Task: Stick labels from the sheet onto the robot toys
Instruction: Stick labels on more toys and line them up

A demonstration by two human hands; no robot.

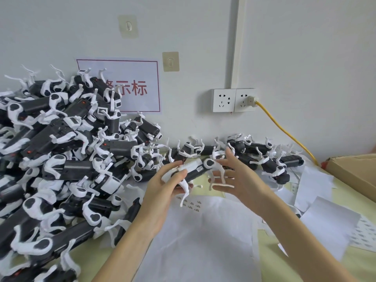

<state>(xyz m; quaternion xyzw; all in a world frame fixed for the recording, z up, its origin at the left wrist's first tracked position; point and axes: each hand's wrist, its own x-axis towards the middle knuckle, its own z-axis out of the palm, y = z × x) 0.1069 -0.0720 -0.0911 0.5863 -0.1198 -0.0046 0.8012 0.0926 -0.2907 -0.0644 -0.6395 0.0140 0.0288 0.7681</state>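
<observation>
Behind the pale yellow-green worktop (234,251) stood a white wall carrying a paper sign with a red border and red characters (130,86), partly covered, and a pair of white wall sockets (234,100) with a yellow cable (284,131) plugged into the right one.

At far left, a large heap of black-bodied robot toys with white plastic legs (50,159) rose against the wall; its left and lower parts were cut off by the frame edge. A smaller row of the same toys (264,157) lay along the wall further right.

The left hand (162,192) grasped one black-and-white robot toy (195,169), fingers curled round its left end, holding it above the worktop. A small white label appeared on its upper face, so the sticking step for this toy was judged done or nearly done; blur prevented confirmation.

Below the toy lay a white label sheet with small printed labels (192,204), on loose white backing paper (199,241).

The right hand (240,180) was released, fingers spread, just beside the right end of the toy; contact could not be determined. No label was visible on its fingertips.

The next move was judged to call for setting this toy aside, peeling a fresh label and taking an unlabelled toy. Which toys already bore labels could not be told.

At far right, a brown cardboard box (354,171) was cut off.
</observation>
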